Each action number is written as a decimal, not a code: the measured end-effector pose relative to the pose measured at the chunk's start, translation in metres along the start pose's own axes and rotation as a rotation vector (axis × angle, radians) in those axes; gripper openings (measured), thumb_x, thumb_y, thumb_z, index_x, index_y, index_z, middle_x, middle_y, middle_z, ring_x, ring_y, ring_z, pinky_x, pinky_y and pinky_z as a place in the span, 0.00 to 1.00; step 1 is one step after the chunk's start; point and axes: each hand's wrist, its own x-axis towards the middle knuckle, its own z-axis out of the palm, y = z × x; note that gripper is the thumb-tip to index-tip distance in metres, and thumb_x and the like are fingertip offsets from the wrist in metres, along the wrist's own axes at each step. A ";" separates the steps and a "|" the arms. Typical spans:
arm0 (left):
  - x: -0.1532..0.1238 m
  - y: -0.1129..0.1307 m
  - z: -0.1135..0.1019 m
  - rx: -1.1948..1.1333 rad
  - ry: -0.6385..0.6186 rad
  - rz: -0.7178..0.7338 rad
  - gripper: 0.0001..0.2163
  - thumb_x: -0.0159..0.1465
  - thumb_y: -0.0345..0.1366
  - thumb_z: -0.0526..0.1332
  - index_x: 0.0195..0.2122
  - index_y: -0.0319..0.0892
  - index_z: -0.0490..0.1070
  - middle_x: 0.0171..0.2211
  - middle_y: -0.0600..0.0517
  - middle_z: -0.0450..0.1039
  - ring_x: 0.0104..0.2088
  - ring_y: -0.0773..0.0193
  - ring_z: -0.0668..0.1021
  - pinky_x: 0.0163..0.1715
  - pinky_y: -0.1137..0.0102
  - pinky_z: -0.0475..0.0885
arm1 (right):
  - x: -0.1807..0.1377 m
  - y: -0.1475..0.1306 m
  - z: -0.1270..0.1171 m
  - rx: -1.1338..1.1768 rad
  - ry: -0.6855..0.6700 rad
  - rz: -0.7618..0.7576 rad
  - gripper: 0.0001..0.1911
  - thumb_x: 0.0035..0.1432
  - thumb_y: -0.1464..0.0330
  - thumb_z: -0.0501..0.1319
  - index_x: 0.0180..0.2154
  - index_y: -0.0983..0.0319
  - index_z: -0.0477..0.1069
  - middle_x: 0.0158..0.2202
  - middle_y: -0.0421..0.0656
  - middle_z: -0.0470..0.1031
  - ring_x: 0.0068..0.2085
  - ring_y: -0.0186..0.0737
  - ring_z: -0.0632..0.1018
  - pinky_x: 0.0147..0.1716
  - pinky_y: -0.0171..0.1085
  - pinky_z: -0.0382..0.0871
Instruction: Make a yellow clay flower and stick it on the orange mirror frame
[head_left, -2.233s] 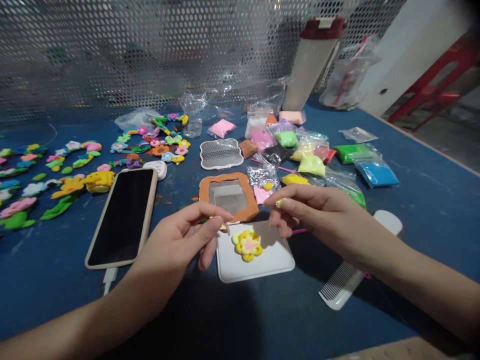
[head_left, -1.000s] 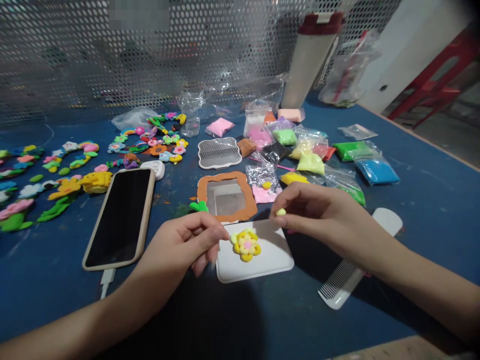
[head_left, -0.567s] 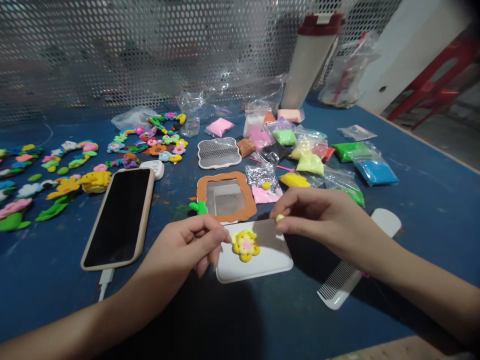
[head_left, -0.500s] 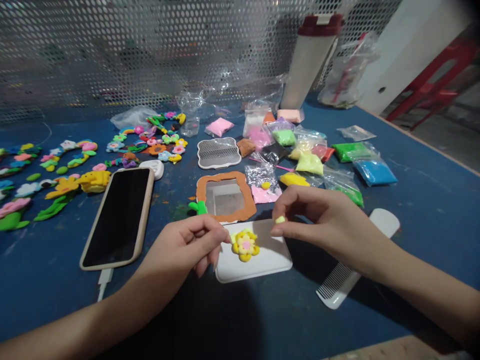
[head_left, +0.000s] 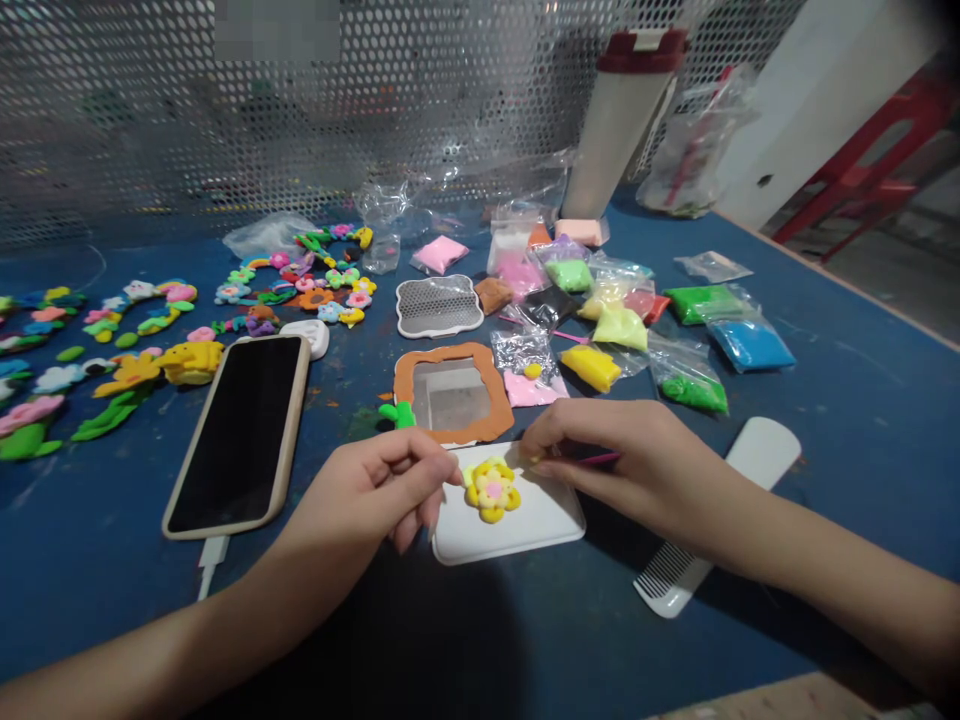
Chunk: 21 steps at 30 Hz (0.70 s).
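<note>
A white rounded rectangular plate lies on the table before me. On it sits a clay flower with yellow outer petals, a paler inner ring and a pink centre; some pale yellow-green clay shows at its upper left. My left hand is closed, thumb and index fingertips together at the plate's left edge beside the flower; what they hold, if anything, is hidden. My right hand is closed in a pinch just right of the flower, on a mostly hidden bit of pale yellow clay. A thin purple-pink stick shows beneath its fingers.
Behind the plate are a brown-clay-edged mirror, a white-framed mirror and several clay packets. A phone and clay-flower pieces lie left. A white comb is partly under my right arm; a tumbler stands behind.
My right hand has moved left and slightly down, closer to the flower. The pale clay in its fingers shows less, and a purple-pink stick now shows there. My left hand has stayed put.
</note>
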 end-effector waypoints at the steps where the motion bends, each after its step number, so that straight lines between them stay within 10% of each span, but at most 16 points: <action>1: 0.000 -0.001 0.000 -0.005 -0.006 0.004 0.10 0.57 0.41 0.61 0.23 0.40 0.69 0.13 0.59 0.63 0.14 0.74 0.63 0.15 0.79 0.55 | 0.000 0.001 0.000 -0.012 -0.005 -0.016 0.06 0.57 0.73 0.58 0.36 0.59 0.72 0.35 0.41 0.78 0.34 0.36 0.77 0.32 0.33 0.69; 16: 0.001 -0.002 -0.002 0.002 -0.052 -0.014 0.11 0.59 0.41 0.60 0.23 0.40 0.68 0.13 0.59 0.63 0.14 0.75 0.63 0.15 0.79 0.55 | -0.001 0.000 -0.007 -0.096 -0.121 -0.034 0.19 0.54 0.73 0.61 0.49 0.57 0.68 0.41 0.42 0.76 0.38 0.37 0.76 0.35 0.35 0.69; 21: 0.002 -0.001 -0.001 -0.018 -0.048 -0.014 0.11 0.58 0.40 0.60 0.23 0.40 0.68 0.13 0.59 0.63 0.14 0.75 0.63 0.15 0.79 0.54 | -0.008 0.007 -0.031 -0.143 -0.130 -0.001 0.09 0.57 0.72 0.58 0.41 0.60 0.71 0.39 0.43 0.76 0.38 0.36 0.75 0.36 0.34 0.68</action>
